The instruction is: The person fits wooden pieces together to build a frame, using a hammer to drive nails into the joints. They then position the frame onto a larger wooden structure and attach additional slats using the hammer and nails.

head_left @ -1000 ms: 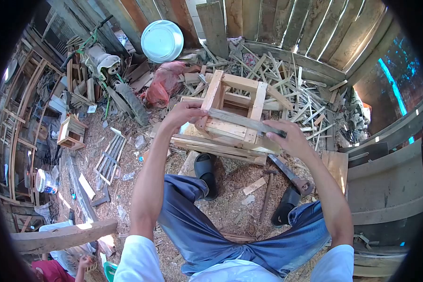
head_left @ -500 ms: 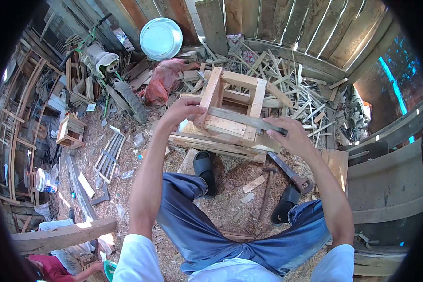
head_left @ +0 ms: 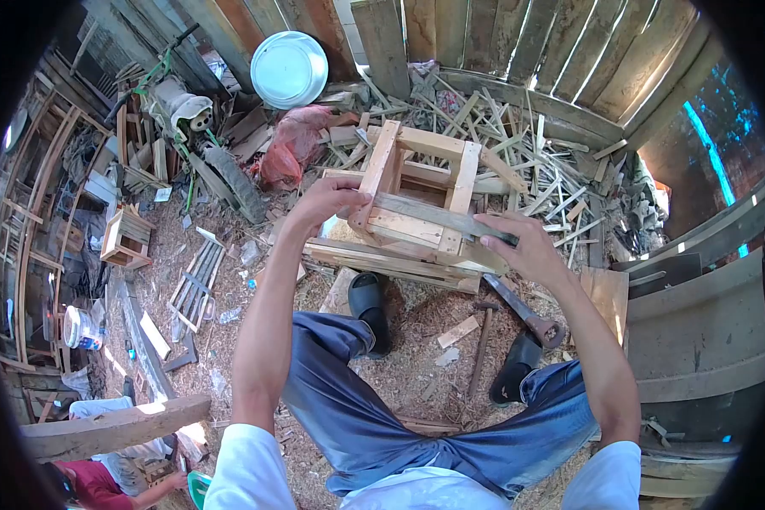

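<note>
A small wooden box frame [head_left: 463, 174] of pale nailed strips stands in front of me on a low stack of boards [head_left: 391, 266]. Across its near side lies a greyish wooden slat [head_left: 421, 209]. My left hand [head_left: 325, 206] pinches the slat's left end at the frame's corner, fingertips against the wood. At the other end, my right hand [head_left: 523, 245] is closed on the slat, thumb along its dark tip. On the ground below are a handsaw [head_left: 523, 308], close under my right hand, and a hammer [head_left: 482, 348] between my feet.
Scrap sticks [head_left: 561, 187] heap up behind the frame by the plank wall. A metal basin [head_left: 289, 70], a red plastic bag [head_left: 291, 153] and a small bike [head_left: 204, 140] are at back left. A beam [head_left: 115, 429] crosses lower left, near a co-worker in red [head_left: 102, 489].
Both hands keep their hold on the slat, with hardly any movement. At the lower left the co-worker's body has shifted slightly to the right.
</note>
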### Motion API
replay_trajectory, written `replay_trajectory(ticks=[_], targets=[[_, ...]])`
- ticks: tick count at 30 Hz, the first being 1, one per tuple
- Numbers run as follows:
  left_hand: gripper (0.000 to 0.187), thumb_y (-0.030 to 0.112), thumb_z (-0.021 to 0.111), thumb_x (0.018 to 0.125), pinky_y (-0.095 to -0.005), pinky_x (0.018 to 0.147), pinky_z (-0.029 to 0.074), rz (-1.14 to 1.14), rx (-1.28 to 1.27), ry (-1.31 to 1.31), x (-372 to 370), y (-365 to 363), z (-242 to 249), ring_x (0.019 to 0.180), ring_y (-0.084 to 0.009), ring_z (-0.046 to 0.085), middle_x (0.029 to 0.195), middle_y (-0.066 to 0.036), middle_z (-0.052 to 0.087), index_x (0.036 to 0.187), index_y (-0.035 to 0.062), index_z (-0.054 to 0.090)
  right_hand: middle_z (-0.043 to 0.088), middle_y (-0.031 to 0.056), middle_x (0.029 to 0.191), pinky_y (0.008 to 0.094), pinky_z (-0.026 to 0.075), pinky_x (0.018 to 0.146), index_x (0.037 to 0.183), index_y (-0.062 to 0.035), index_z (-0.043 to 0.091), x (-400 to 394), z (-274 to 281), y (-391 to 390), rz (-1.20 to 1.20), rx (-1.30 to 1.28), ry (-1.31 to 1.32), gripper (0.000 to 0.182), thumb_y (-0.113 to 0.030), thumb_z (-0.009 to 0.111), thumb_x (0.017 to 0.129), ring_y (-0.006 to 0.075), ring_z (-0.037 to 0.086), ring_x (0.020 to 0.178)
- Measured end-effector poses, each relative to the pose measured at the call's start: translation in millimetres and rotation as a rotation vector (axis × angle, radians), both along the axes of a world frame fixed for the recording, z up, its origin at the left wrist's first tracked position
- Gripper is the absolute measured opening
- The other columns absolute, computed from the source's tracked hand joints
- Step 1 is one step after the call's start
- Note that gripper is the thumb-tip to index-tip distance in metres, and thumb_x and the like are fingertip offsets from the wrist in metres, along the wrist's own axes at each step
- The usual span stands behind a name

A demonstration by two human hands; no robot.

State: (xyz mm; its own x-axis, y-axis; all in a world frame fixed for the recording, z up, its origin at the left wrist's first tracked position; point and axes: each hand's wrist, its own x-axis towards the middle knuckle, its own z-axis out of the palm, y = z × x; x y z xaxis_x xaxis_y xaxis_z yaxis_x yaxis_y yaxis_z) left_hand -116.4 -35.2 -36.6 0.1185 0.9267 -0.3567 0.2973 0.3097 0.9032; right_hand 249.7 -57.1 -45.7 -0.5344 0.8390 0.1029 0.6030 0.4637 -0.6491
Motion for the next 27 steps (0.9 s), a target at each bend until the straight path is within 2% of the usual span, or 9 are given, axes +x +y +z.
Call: replay_trajectory(ticks=[2,15,17,21,25,27], targets=[[0.041,0.018,0.071,0.085,-0.0247,0.084,0.045,-0.012,0.008,0.019,-1,0,0,0.092,-0.0115,0.06,0.105,-0.007,0.067,0.118,-0.005,0.064,0.058,0.0153,0.087,0.0416,0.046,0.075,0.123,-0.0115,0.065,0,-4,1,0.042,0.061,0.089,0.037,-0.023,0.067,0.088,0.0344,0.058,0.082],[0.045,0.02,0.073,0.085,-0.0237,0.081,0.044,-0.033,0.062,-0.013,-1,-4,0,0.09,-0.0096,0.058,0.104,-0.004,0.067,0.121,-0.0054,0.062,0.061,0.0139,0.09,0.0412,0.048,0.078,0.121,-0.0131,0.067,1,2,-16,0.039,0.034,0.062,0.035,-0.025,0.067,0.089,0.033,0.061,0.085],[0.046,0.02,0.074,0.085,-0.0236,0.081,0.044,-0.048,0.07,0.009,-1,-5,3,0.09,-0.0095,0.058,0.103,-0.005,0.067,0.121,-0.0057,0.062,0.065,0.0146,0.094,0.0375,0.049,0.081,0.122,-0.0095,0.066,0,3,-18,0.043,0.033,0.053,0.036,-0.02,0.069,0.087,0.0302,0.062,0.084],[0.05,0.018,0.076,0.084,-0.0249,0.081,0.047,-0.085,0.075,0.047,-5,-8,4,0.089,-0.0105,0.06,0.102,-0.006,0.067,0.125,-0.0042,0.06,0.065,0.0146,0.094,0.0375,0.049,0.08,0.122,-0.0093,0.066,-2,1,-19,0.038,0.015,0.045,0.036,-0.02,0.068,0.088,0.0301,0.062,0.084],[0.06,0.016,0.08,0.079,-0.0276,0.082,0.05,-0.098,0.051,0.138,3,-14,13,0.09,-0.0134,0.064,0.103,-0.009,0.068,0.13,-0.0013,0.056,0.064,0.0146,0.09,0.037,0.049,0.078,0.122,-0.0085,0.066,-2,-1,-19,0.054,0.028,0.054,0.036,-0.019,0.069,0.087,0.0285,0.063,0.081],[0.062,0.017,0.081,0.077,-0.0279,0.083,0.051,-0.105,0.051,0.13,1,-13,13,0.091,-0.0139,0.065,0.105,-0.009,0.067,0.131,-0.001,0.055,0.057,0.0135,0.084,0.0395,0.047,0.076,0.123,-0.0123,0.065,-2,-1,-19,0.055,-0.018,0.054,0.036,-0.022,0.067,0.089,0.0308,0.059,0.081]])
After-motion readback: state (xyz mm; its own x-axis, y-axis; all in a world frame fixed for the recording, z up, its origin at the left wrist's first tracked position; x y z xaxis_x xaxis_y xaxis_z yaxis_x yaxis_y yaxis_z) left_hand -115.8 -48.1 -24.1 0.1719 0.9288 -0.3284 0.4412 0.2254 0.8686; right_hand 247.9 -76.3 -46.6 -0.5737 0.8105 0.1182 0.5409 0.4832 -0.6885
